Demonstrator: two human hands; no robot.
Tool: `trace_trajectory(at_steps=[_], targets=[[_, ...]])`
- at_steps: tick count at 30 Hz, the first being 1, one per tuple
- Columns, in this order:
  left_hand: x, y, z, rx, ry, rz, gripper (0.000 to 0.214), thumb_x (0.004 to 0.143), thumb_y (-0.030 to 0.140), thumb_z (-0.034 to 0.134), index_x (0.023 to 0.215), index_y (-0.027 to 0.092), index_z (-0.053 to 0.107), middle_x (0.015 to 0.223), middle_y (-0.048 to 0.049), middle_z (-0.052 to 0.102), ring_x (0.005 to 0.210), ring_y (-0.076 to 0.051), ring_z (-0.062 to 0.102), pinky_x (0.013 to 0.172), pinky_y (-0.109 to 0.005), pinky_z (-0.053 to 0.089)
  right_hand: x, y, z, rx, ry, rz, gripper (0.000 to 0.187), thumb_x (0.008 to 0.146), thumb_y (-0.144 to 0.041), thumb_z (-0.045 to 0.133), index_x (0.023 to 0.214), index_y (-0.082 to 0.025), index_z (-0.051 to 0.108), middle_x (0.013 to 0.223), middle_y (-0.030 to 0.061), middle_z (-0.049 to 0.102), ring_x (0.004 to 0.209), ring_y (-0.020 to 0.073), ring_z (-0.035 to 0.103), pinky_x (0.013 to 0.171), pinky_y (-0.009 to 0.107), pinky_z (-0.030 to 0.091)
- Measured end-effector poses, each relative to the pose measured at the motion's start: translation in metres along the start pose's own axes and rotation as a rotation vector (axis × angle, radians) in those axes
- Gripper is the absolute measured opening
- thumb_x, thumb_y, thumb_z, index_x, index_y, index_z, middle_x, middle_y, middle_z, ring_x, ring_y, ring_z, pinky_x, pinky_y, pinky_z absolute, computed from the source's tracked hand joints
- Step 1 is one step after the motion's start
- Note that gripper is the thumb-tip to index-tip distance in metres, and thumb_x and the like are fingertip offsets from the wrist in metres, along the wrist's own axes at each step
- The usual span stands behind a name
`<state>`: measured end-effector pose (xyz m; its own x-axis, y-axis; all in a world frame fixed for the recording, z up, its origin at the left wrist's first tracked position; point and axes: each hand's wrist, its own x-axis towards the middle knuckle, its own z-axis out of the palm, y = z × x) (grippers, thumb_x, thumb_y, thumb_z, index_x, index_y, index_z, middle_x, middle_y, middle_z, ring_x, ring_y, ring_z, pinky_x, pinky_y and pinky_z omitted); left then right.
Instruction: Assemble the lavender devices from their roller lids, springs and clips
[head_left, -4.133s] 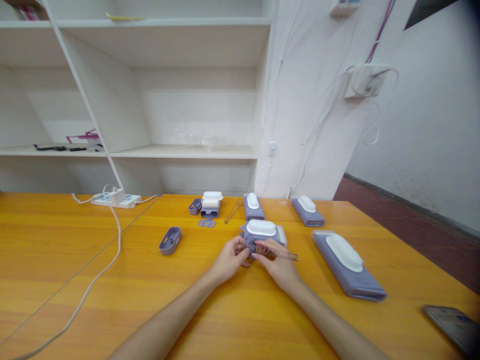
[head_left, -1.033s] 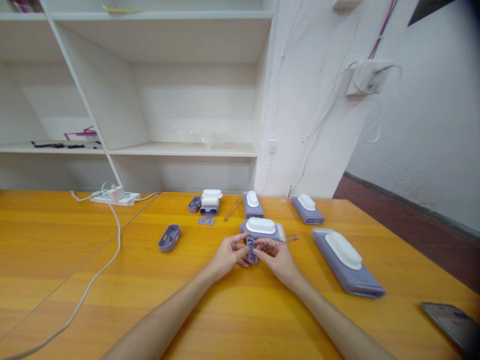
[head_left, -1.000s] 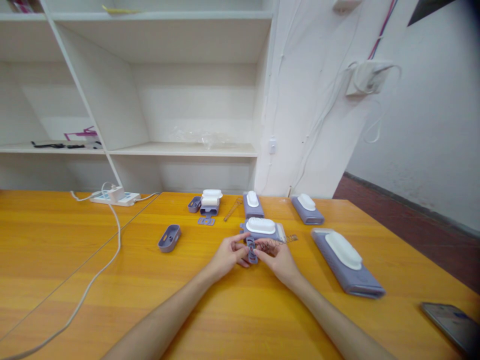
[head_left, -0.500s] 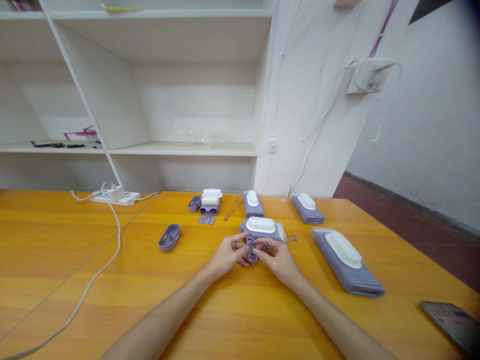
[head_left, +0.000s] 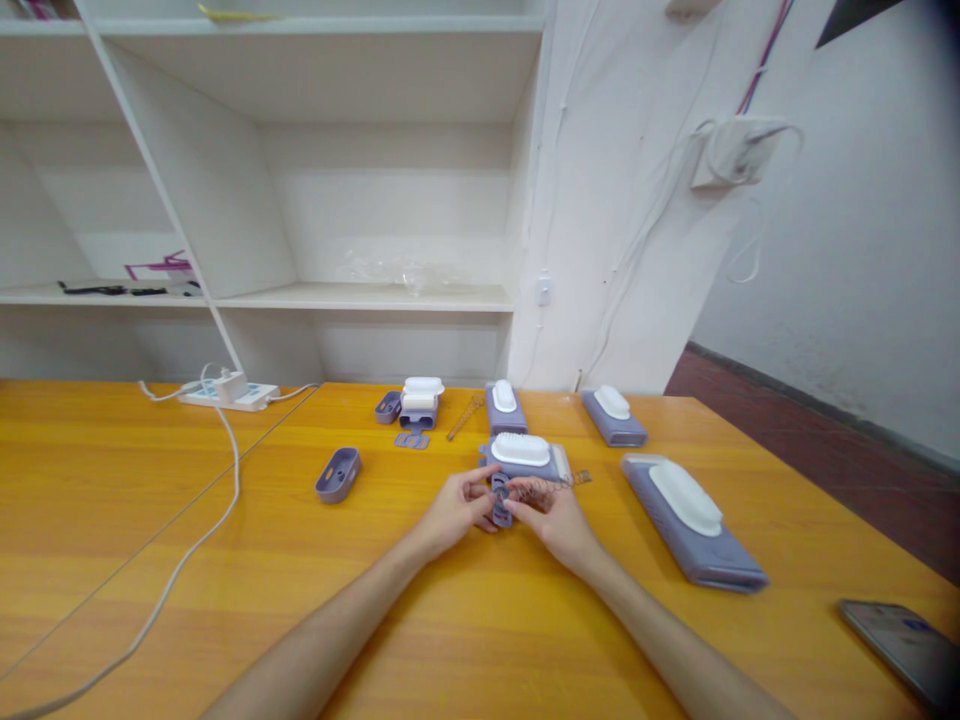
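My left hand (head_left: pixel 452 512) and my right hand (head_left: pixel 553 518) meet over the orange table (head_left: pixel 225 560), just in front of a purple device with a white pad (head_left: pixel 523 454). Both pinch a small purple plastic piece (head_left: pixel 501 500) held upright between their fingertips. A long coil spring (head_left: pixel 559 483) runs from that piece to the right, past my right fingers, with its far end free above the table. Both hands have their fingers closed in a pinch.
More purple devices with white pads lie at the right (head_left: pixel 694 522), and at the back (head_left: pixel 505 404) (head_left: pixel 613 414). A purple shell (head_left: pixel 338 474) and small parts (head_left: pixel 417 405) lie left of them. A power strip (head_left: pixel 229 395) with cable, a phone (head_left: pixel 904 650) and white shelves are around.
Four seconds ago the spring lay lower, pointing right and down from the piece. Now it sits higher and more level. Over the last second the hands hardly moved.
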<state>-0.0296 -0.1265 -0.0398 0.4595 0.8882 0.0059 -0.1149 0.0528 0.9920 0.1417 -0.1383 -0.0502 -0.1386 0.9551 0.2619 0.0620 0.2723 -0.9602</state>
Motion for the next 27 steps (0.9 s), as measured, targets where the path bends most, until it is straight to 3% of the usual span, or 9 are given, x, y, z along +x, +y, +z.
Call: trace_trajectory(at_steps=[9, 17, 22, 27], targets=[[0.002, -0.003, 0.002, 0.044, 0.053, -0.002, 0.065, 0.068, 0.030, 0.066, 0.125, 0.007, 0.045, 0.059, 0.0015, 0.058, 0.048, -0.011, 0.056, 0.053, -0.026, 0.050, 0.001, 0.008, -0.001, -0.075, -0.012, -0.011, 0.028, 0.066, -0.025, 0.070, 0.092, -0.016, 0.064, 0.080, 0.0041, 0.067, 0.076, 0.0183, 0.062, 0.073, 0.034, 0.050], [0.003, -0.005, 0.000, 0.020, 0.036, -0.001, 0.058, 0.071, 0.026, 0.062, 0.123, 0.007, 0.046, 0.063, -0.0019, 0.063, 0.053, -0.012, 0.060, 0.054, -0.026, 0.051, 0.002, -0.002, -0.001, -0.305, 0.052, -0.154, 0.023, 0.063, -0.023, 0.071, 0.085, -0.020, 0.066, 0.087, 0.0036, 0.063, 0.081, 0.0192, 0.059, 0.073, 0.033, 0.048], [0.001, 0.002, 0.000, -0.047, 0.090, -0.045, 0.059, 0.068, 0.024, 0.063, 0.122, 0.008, 0.044, 0.061, -0.0002, 0.061, 0.052, -0.013, 0.060, 0.054, -0.028, 0.053, 0.004, 0.002, -0.001, -0.116, 0.023, 0.000, 0.041, 0.061, -0.027, 0.073, 0.100, -0.019, 0.060, 0.076, 0.0000, 0.059, 0.064, 0.0140, 0.056, 0.060, 0.028, 0.047], [0.001, 0.005, -0.002, -0.102, 0.122, -0.045, 0.060, 0.068, 0.026, 0.065, 0.121, 0.007, 0.044, 0.065, -0.0029, 0.062, 0.057, -0.015, 0.062, 0.054, -0.028, 0.054, 0.004, 0.001, -0.003, 0.024, -0.063, 0.024, 0.040, 0.064, -0.028, 0.071, 0.101, -0.018, 0.059, 0.079, 0.0014, 0.060, 0.069, 0.0137, 0.058, 0.067, 0.028, 0.048]])
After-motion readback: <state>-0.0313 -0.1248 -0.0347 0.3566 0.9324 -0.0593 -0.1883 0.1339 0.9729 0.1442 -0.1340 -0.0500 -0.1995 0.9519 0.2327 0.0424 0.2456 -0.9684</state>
